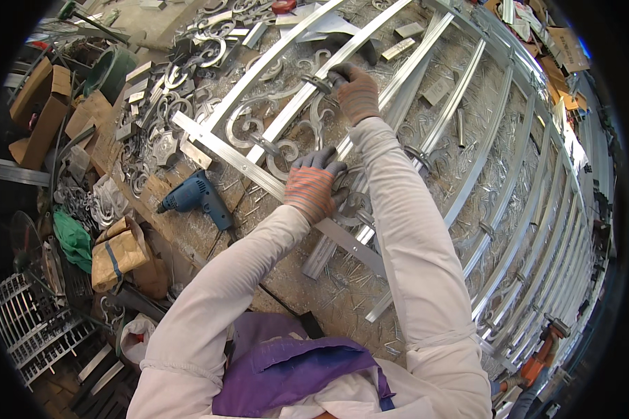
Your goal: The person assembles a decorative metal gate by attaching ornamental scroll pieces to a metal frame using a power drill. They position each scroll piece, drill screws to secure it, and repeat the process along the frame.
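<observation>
My right hand point(354, 91), in a striped work glove with grey fingertips, touches a round metal collar point(317, 83) on a long metal bar point(299, 105); its exact grip cannot be told. My left hand point(314, 186), gloved alike, rests over the flat cross rail point(225, 152) of the metal grille, its fingers near a scrollwork piece whose hold is hidden. Another collar point(264, 144) sits lower on the same long bar. Scroll ornaments point(320, 123) lie between the bars. A blue power drill point(199, 199) lies on the worktable point(188, 230), left of my left hand.
Loose scrolls and metal offcuts point(175, 105) are heaped at the upper left. Thin metal pins or shavings litter the table. Cardboard boxes point(42, 115) stand at far left. Another person's arm point(529, 387) is at lower right, by an orange power tool point(537, 361).
</observation>
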`<state>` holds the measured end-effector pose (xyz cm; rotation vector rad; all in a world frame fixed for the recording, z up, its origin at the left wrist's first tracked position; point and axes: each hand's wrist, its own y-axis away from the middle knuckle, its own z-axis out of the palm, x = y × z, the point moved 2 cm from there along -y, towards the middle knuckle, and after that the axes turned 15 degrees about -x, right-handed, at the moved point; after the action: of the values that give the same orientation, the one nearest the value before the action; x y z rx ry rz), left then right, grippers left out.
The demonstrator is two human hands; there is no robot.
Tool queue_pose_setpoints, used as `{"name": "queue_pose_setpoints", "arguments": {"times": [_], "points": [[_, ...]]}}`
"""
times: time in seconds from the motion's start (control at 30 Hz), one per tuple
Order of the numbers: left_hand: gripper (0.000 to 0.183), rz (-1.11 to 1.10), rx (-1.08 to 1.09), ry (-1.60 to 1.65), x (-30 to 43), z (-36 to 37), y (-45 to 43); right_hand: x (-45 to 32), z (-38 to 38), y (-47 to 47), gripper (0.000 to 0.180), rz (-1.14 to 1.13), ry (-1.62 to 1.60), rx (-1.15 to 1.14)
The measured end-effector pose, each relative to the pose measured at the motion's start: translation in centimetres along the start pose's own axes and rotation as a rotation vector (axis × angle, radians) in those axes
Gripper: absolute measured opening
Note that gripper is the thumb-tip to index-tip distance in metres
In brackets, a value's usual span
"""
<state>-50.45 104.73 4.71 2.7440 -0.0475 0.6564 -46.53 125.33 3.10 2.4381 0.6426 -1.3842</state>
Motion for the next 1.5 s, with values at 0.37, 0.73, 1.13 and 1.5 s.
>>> {"name": "queue_pose_setpoints", "arguments": {"times": [0.37, 0.73, 1.13, 1.5], "points": [[0.055, -0.070, 0.019, -0.089, -0.3, 0.4, -0.2, -2.0, 3.1, -2.0, 0.016, 0.086, 0.567, -0.115], [0.069, -0.009, 0.121, -0.548, -9.7, 10.3, -1.5, -8.9, 2.9, 10.0, 0.035, 0.062, 0.058, 0.086], [0.043, -0.009, 0.121, -0.204, 0.1, 0.8, -0.9, -10.3, -0.5, 35.4, 0.023, -0.206, -0.388, 0.118], [0.039, -0.080, 0.049, -0.195, 1.5, 0.1, -0.2, -24.1, -20.5, 54.7, 0.032, -0.230, 0.628, 1.142]]}}
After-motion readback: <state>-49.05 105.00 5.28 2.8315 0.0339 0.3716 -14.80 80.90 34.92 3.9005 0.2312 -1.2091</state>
